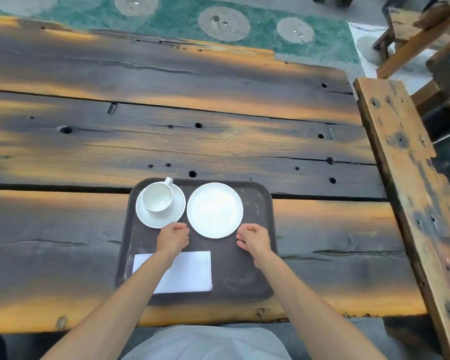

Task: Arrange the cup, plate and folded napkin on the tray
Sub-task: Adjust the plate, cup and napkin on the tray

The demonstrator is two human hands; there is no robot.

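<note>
The left hand (172, 237) and right hand (253, 239) hover loosely curled over the tray (255, 276), grasping nothing. The plate (215, 210) lies at twelve o'clock between them; the cup (157, 197) stands on its saucer (178, 211) at eleven; the folded napkin (190, 271) sits at seven, under the left forearm. All three are aboard — the arranging looks essentially done. No writing is legible.
</note>
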